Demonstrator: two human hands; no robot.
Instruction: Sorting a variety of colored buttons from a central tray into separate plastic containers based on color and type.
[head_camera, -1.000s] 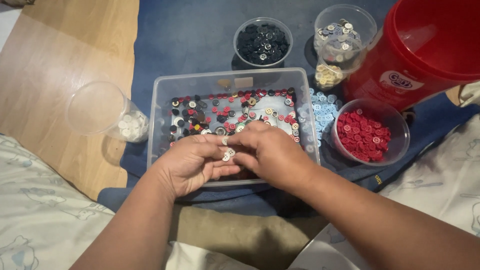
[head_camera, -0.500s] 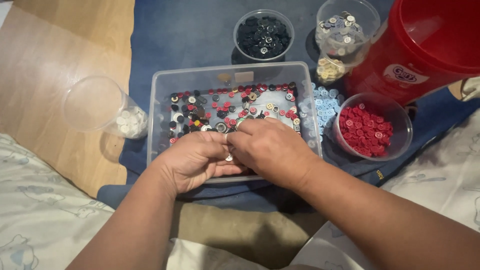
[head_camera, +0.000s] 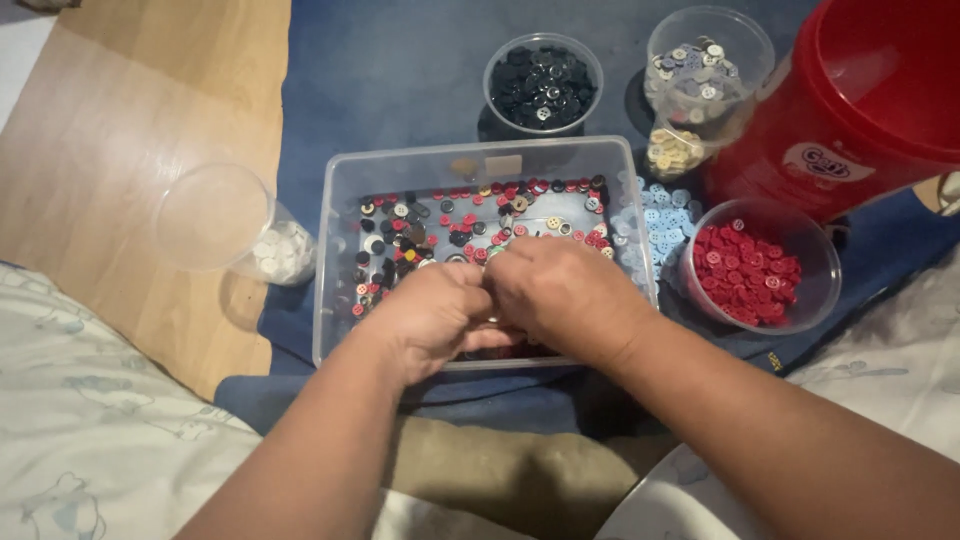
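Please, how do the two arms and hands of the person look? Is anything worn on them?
Both forearms are bare up to the frame edge: no sleeves show. The left hand and the right hand are gloveless. No watch, bracelet or ring is visible, though the fingers are partly hidden.

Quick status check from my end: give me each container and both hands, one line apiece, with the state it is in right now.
Clear plastic tub: open, mixed buttons inside.
Left hand: in the tub, fingers curled, grip hidden.
Right hand: in the tub, touching the left hand.
Black-button cup: upright, open.
Red-button cup: upright, open.
White-button cup: tilted, buttons at the bottom.
Red bucket: open, no lid.
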